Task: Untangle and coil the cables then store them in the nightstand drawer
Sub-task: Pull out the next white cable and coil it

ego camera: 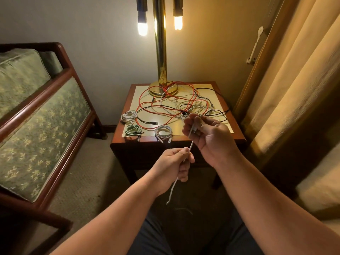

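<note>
A tangle of red, black and white cables point(184, 105) lies spread over the nightstand top point(223, 132). Three coiled cables sit near its front left: a white one point(129, 115), a green one point(133, 130) and another white one point(163, 132). A white cable point(191, 145) runs taut between my hands in front of the nightstand. My right hand point(207, 134) grips its upper part, which leads into the tangle. My left hand point(174, 165) grips it lower down, and its loose end hangs below my fist. The drawer front is in shadow.
A brass lamp point(160, 52) with two lit bulbs stands at the back of the nightstand. A green upholstered sofa with a wooden frame point(36, 111) stands on the left. Curtains point(294, 80) hang on the right. Carpet lies below.
</note>
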The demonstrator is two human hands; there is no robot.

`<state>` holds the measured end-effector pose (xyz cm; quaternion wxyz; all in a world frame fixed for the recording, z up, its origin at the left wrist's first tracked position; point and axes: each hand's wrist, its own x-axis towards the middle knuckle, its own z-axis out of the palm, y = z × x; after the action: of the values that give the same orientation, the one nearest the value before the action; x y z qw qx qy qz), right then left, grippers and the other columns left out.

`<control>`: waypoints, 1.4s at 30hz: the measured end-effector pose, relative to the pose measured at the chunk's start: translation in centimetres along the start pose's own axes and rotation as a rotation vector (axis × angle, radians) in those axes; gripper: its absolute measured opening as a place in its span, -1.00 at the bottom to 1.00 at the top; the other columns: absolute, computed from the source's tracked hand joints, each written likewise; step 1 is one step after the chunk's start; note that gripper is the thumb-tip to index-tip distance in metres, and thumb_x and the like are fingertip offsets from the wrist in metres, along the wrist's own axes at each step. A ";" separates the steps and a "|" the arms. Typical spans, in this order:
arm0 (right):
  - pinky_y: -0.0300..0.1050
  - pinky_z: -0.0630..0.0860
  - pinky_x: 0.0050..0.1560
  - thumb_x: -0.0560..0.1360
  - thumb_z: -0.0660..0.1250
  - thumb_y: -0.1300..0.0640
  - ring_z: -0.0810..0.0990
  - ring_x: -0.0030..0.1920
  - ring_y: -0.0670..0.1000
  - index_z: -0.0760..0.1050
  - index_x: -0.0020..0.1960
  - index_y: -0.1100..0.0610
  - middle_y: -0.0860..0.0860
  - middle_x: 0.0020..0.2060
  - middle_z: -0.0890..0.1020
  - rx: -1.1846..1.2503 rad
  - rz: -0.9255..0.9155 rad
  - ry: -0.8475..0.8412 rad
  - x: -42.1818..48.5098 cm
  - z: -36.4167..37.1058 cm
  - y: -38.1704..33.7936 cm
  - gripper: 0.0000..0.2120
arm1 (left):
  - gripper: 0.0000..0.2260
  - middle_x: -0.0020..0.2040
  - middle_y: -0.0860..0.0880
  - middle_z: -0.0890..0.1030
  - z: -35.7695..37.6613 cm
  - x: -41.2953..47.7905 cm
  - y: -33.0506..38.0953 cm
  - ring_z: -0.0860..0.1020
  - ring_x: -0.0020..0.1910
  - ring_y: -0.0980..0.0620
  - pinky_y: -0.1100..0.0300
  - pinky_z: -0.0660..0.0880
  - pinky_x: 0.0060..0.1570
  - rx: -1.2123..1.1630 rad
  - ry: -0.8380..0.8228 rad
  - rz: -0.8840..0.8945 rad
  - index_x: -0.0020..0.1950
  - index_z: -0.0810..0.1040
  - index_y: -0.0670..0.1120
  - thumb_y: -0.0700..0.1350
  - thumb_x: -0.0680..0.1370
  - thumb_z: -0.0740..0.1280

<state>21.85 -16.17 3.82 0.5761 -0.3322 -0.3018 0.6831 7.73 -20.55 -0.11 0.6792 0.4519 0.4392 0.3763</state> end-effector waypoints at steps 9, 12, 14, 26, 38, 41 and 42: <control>-0.10 0.65 0.05 0.68 0.23 0.21 0.71 0.02 0.09 0.61 0.15 0.21 0.17 -0.02 0.71 -0.692 0.033 -0.068 0.0 -3.7 1.6 -0.81 | -0.65 -0.45 0.01 0.25 -0.7 -1.3 3.3 0.18 -0.48 0.05 0.23 0.15 -0.48 0.039 0.009 0.061 -0.26 0.63 -0.04 -0.08 0.68 0.24; -0.06 0.63 0.07 0.68 0.24 0.20 0.67 -0.06 0.05 0.62 0.16 0.22 0.11 -0.08 0.68 -0.699 0.132 -0.249 -1.2 -4.2 2.2 -0.80 | -0.66 -0.45 0.02 0.27 -1.4 -1.3 4.2 0.18 -0.49 0.07 0.18 0.09 -0.46 -0.030 0.013 0.111 -0.27 0.58 -0.05 -0.08 0.68 0.24; -0.04 0.63 0.08 0.68 0.23 0.22 0.66 -0.05 0.07 0.62 0.18 0.25 0.11 -0.09 0.66 -0.614 0.190 -0.317 -1.9 -4.1 2.4 -0.78 | -0.68 -0.43 -0.02 0.23 -2.1 -1.2 4.4 0.15 -0.48 0.04 0.13 0.05 -0.43 -0.038 0.046 0.133 -0.27 0.54 -0.07 -0.05 0.67 0.24; -0.08 0.61 -0.09 0.63 0.23 0.21 0.59 -0.17 0.06 0.58 0.09 0.29 0.16 -0.18 0.58 -0.233 0.170 -0.538 -4.4 -1.6 0.8 -0.80 | -0.71 -0.37 -0.08 0.42 -1.4 -0.6 2.2 0.32 -0.45 -0.01 0.15 0.17 -0.45 -0.090 0.102 0.123 -0.13 0.56 -0.10 -0.03 0.71 0.20; -0.06 0.67 0.02 0.67 0.25 0.22 0.71 -0.09 0.02 0.63 0.04 0.18 0.04 -0.19 0.72 -0.388 -0.153 0.063 -0.7 -1.0 -0.8 -0.83 | -0.69 -0.43 -0.04 0.41 2.4 -1.4 1.7 0.27 -0.51 0.05 0.18 0.18 -0.48 0.080 0.085 -0.005 -0.10 0.49 -0.14 0.03 0.71 0.19; -0.13 0.67 -0.02 0.68 0.24 0.19 0.72 -0.03 0.07 0.63 0.06 0.15 0.09 -0.12 0.72 -0.567 -0.109 0.075 -1.0 -2.0 0.2 -0.81 | -0.70 -0.45 -0.01 0.40 1.6 -1.7 2.8 0.25 -0.52 0.05 0.19 0.15 -0.50 0.062 0.093 0.046 -0.17 0.52 -0.11 0.02 0.68 0.24; -0.10 0.68 0.01 0.69 0.23 0.17 0.72 -0.01 0.11 0.63 0.08 0.15 0.12 -0.08 0.72 -0.621 -0.076 0.042 -1.2 -2.3 0.6 -0.80 | -0.69 -0.45 -0.01 0.40 1.3 -1.8 3.2 0.26 -0.53 0.06 0.20 0.16 -0.52 0.047 0.096 0.068 -0.20 0.55 -0.09 0.01 0.68 0.25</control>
<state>23.50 -17.41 2.06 0.4784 -0.4948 -0.4963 0.5292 7.99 -21.54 3.64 0.6334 0.4638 0.4644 0.4099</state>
